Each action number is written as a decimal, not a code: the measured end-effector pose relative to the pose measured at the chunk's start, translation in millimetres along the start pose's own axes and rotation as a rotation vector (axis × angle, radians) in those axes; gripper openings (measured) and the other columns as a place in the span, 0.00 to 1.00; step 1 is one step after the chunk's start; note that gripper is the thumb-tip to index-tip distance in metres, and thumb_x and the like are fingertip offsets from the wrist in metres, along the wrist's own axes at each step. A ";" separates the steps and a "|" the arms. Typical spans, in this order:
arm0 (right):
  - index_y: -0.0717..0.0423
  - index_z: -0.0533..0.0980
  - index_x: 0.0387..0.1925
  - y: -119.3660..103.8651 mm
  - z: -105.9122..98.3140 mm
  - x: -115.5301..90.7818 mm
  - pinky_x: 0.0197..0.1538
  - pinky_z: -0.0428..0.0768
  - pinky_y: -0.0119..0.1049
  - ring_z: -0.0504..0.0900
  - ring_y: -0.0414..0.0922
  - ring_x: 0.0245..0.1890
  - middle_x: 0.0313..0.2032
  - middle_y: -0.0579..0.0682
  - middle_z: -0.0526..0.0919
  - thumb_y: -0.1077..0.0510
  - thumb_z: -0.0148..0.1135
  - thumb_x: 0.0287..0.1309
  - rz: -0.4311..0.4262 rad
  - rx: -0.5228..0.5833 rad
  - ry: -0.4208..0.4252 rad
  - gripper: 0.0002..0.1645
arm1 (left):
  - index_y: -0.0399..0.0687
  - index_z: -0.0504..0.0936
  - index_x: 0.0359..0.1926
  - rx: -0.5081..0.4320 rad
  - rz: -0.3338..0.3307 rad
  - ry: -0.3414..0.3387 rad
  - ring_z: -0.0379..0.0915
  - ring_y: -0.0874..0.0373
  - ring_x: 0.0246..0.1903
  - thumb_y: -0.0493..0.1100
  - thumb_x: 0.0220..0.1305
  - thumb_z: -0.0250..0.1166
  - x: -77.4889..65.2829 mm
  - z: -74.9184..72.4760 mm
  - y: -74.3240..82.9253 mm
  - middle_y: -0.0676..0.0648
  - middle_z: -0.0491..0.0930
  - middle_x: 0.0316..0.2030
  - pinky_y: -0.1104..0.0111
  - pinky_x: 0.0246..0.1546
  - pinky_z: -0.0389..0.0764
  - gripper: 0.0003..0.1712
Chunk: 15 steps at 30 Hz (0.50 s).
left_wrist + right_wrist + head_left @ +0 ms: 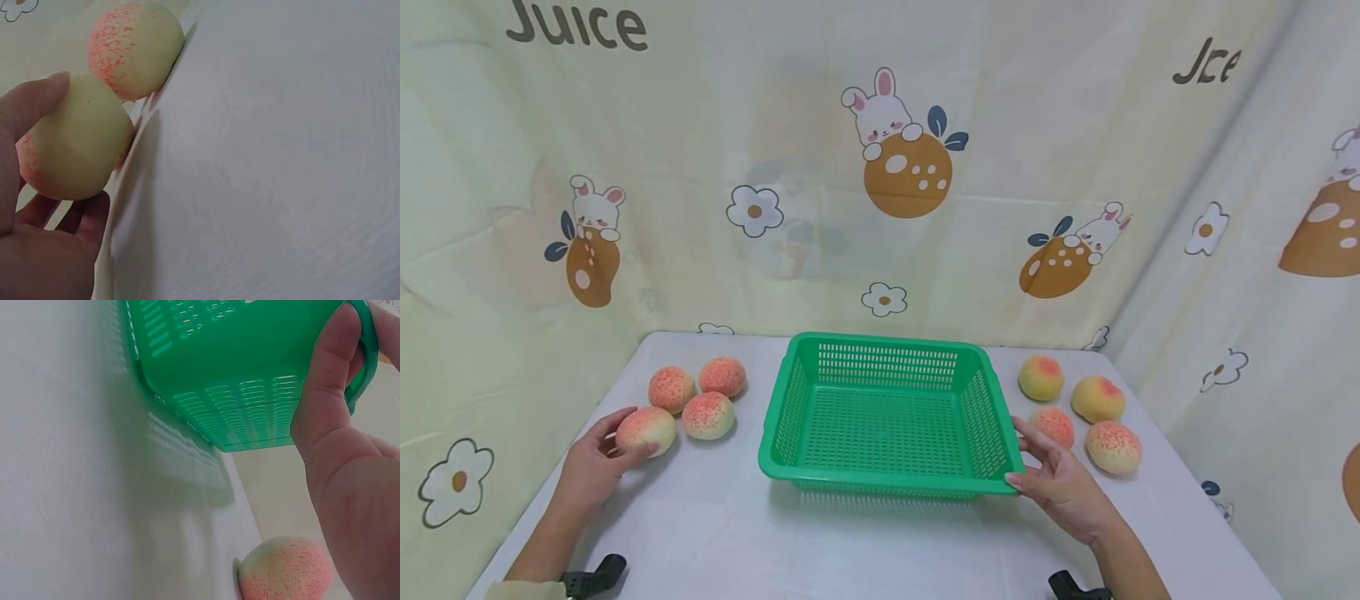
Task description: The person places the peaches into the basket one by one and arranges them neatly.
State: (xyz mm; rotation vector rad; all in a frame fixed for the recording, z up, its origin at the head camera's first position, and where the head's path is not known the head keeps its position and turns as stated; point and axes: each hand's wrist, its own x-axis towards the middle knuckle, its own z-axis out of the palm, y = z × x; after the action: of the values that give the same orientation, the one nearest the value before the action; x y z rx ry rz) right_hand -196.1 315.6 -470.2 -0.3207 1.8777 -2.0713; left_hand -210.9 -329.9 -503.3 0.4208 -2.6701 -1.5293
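Observation:
My left hand (597, 462) grips a peach (646, 431) at the near edge of the left-hand group. In the left wrist view the thumb lies over that peach (75, 140) and the fingers curl beneath it. Another peach (134, 50) is close behind. At the middle of the table stands a green plastic basket (891, 482) with slotted walls, its floor visible from above. My right hand (1063, 483) pinches the basket's near right corner. From the right wrist view, the thumb presses the outside of the basket (231, 362) at the rim.
Beside the held peach lie other pinkish peaches (708, 416). Right of the basket sit several more, some yellow (1098, 398), one partly behind my right hand (1052, 427). The white table (880, 558) ends at a patterned curtain (805, 275).

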 end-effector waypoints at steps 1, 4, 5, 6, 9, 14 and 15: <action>0.55 0.42 0.82 0.4 -0.2 0.0 0.52 0.87 0.35 0.87 0.43 0.51 0.57 0.51 0.69 0.74 0.59 0.66 -0.001 0.002 -0.002 0.53 | 0.45 0.56 0.79 -0.009 -0.002 0.000 0.65 0.38 0.67 0.59 0.61 0.74 -0.9 -0.2 0.9 0.33 0.62 0.74 0.85 0.35 0.72 0.55; 0.55 0.41 0.82 1.2 -0.6 0.1 0.53 0.87 0.35 0.87 0.43 0.52 0.57 0.50 0.69 0.74 0.59 0.66 -0.007 0.005 -0.008 0.53 | 0.46 0.55 0.80 -0.023 -0.006 0.002 0.64 0.38 0.68 0.59 0.61 0.74 -3.0 0.0 3.7 0.34 0.61 0.74 0.86 0.35 0.72 0.56; 0.55 0.41 0.82 1.3 -0.7 0.1 0.53 0.87 0.35 0.87 0.43 0.52 0.57 0.50 0.69 0.74 0.59 0.66 -0.009 0.005 -0.010 0.53 | 0.46 0.56 0.80 -0.025 -0.006 0.006 0.65 0.39 0.67 0.60 0.60 0.74 -3.7 0.4 4.8 0.34 0.61 0.74 0.85 0.35 0.72 0.56; 0.55 0.41 0.82 1.5 -0.9 0.2 0.53 0.87 0.36 0.87 0.43 0.52 0.57 0.50 0.69 0.74 0.59 0.66 -0.010 0.006 -0.011 0.53 | 0.46 0.56 0.80 -0.027 -0.004 0.010 0.65 0.40 0.66 0.60 0.60 0.74 -4.3 0.7 5.8 0.35 0.62 0.74 0.85 0.35 0.73 0.56; 0.55 0.41 0.82 1.9 -1.1 0.6 0.54 0.87 0.36 0.87 0.43 0.52 0.57 0.50 0.69 0.74 0.59 0.65 -0.013 0.007 -0.013 0.53 | 0.47 0.58 0.79 -0.033 0.013 0.026 0.68 0.49 0.62 0.59 0.60 0.74 -7.1 2.5 9.1 0.37 0.64 0.73 0.85 0.37 0.74 0.54; 0.55 0.42 0.82 2.1 -1.0 1.1 0.53 0.87 0.36 0.87 0.43 0.51 0.57 0.51 0.69 0.74 0.59 0.65 -0.011 0.007 -0.007 0.53 | 0.47 0.61 0.77 -0.050 0.069 0.038 0.66 0.71 0.51 0.58 0.60 0.75 -13.1 6.1 15.1 0.39 0.66 0.71 0.87 0.39 0.75 0.52; 0.55 0.42 0.82 2.1 -0.8 1.2 0.53 0.87 0.35 0.87 0.43 0.51 0.57 0.51 0.69 0.74 0.59 0.65 -0.010 0.006 -0.005 0.53 | 0.47 0.62 0.77 -0.055 0.083 0.039 0.65 0.74 0.49 0.58 0.60 0.75 -14.2 6.7 16.3 0.40 0.66 0.71 0.88 0.40 0.75 0.51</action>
State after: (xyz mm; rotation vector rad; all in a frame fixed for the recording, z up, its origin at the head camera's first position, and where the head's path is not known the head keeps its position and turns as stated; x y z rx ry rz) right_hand -197.3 315.7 -472.4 -0.3345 1.8704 -2.0802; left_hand -201.8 -312.9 -491.5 0.3287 -2.5753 -1.5502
